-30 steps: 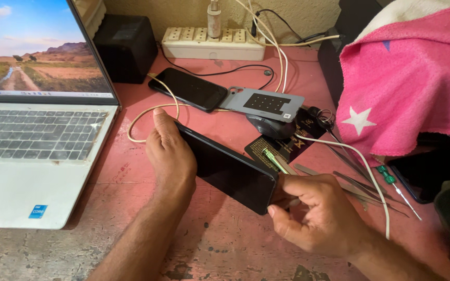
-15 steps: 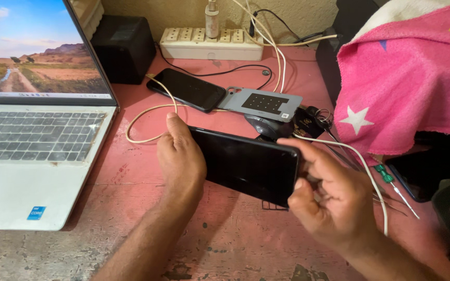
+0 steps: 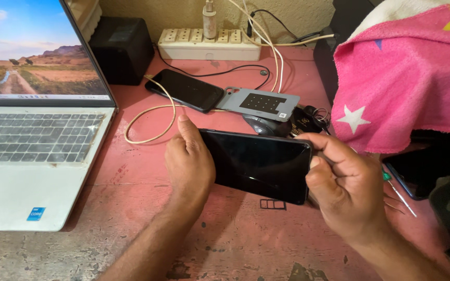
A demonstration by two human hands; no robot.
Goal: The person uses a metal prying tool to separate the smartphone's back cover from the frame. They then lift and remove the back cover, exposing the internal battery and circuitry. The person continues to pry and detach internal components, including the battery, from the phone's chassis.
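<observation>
I hold a black smartphone (image 3: 259,162) with a dark screen, lifted above the pink worn tabletop (image 3: 131,177), lengthwise between both hands. My left hand (image 3: 188,158) grips its left end with the index finger stretched along the edge. My right hand (image 3: 342,184) pinches its right end between thumb and fingers. Behind it lie a second black phone (image 3: 186,89) on a cream cable (image 3: 152,117), a grey phone back cover (image 3: 259,103) and a dark mouse (image 3: 264,125).
An open laptop (image 3: 37,135) fills the left side. A white power strip (image 3: 209,44) with plugs sits at the back wall beside a black box (image 3: 123,44). A pink star-patterned cloth (image 3: 407,83) covers something at right. A green-handled screwdriver (image 3: 397,190) and keys (image 3: 311,117) lie nearby.
The phone was tilted on the table under my hands; I have lifted it, turned it level and screen-up, and my right hand has moved up onto its right end.
</observation>
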